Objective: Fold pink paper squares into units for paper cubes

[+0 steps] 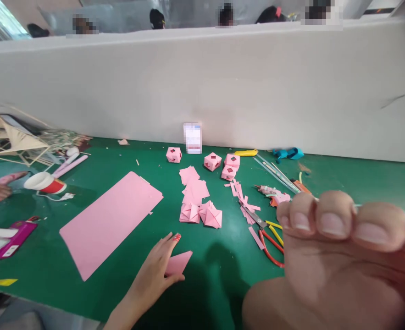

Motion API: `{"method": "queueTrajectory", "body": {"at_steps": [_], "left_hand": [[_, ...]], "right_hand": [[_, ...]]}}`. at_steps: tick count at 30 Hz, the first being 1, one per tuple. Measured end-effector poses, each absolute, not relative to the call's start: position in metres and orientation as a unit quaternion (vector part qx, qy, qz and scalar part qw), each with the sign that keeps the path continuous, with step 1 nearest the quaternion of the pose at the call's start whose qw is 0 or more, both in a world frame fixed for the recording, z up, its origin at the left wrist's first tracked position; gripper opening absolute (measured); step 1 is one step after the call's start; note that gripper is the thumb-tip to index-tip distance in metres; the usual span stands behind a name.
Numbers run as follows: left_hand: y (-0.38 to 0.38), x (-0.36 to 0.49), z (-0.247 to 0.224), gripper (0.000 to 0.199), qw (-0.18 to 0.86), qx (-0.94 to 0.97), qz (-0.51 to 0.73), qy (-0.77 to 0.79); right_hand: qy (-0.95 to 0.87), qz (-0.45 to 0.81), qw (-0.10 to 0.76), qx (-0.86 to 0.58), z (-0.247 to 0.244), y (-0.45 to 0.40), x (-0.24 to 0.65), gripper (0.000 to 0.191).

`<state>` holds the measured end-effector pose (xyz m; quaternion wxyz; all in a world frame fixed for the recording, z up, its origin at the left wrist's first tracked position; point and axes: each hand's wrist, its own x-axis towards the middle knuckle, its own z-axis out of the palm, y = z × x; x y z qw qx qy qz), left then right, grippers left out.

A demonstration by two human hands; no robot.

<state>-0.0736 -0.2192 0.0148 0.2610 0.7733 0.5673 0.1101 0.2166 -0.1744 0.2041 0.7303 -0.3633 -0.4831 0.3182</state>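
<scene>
Low on the green table, my left hand (156,263) holds a small folded piece of pink paper (180,263) down, with the thumb and fingers at its edges. My right hand (350,261) is raised close to the camera, palm showing and fingers bent, with nothing visible in it. Ahead of the left hand lie folded pink paper pieces (210,214) and flat pink squares (196,190). Scissors (257,220) lie on pink paper strips (235,188), partly behind my right hand. Large pink sheets (114,224) lie on the left.
Pink paper boxes (212,161) and a phone (193,137) stand near the white partition (202,82). A pink glue gun (274,193) lies right. On the left are a tipped paper cup (46,182), a purple power strip (13,238), a wooden stick frame (9,137) and another person's hand (1,188).
</scene>
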Motion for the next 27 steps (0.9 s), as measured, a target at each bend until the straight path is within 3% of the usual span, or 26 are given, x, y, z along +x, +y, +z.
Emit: {"method": "queueTrajectory", "body": {"at_steps": [4, 10, 13, 18, 22, 27], "left_hand": [[-0.234, -0.083, 0.011, 0.087, 0.244, 0.786, 0.123, 0.554], [-0.233, -0.092, 0.01, 0.046, 0.216, 0.81, 0.178, 0.515], [-0.22, -0.092, 0.012, 0.038, 0.225, 0.798, 0.197, 0.523], [-0.191, -0.081, 0.027, 0.039, 0.3, 0.739, 0.235, 0.556], [-0.178, -0.065, 0.037, 0.037, 0.286, 0.717, 0.315, 0.552], [-0.174, -0.052, 0.038, 0.041, 0.281, 0.725, 0.318, 0.542]], "right_hand": [[-0.415, 0.365, 0.76, -0.342, 0.206, -0.169, 0.204, 0.063], [-0.439, 0.434, 0.636, -0.462, 0.155, -0.163, 0.203, 0.052], [-0.479, 0.473, 0.538, -0.507, 0.122, -0.16, 0.197, 0.05], [-0.555, 0.472, 0.407, -0.55, 0.082, -0.163, 0.176, 0.042], [-0.561, 0.475, 0.389, -0.556, 0.062, -0.169, 0.163, 0.024], [-0.566, 0.519, 0.36, -0.53, 0.044, -0.169, 0.166, 0.022]]}}
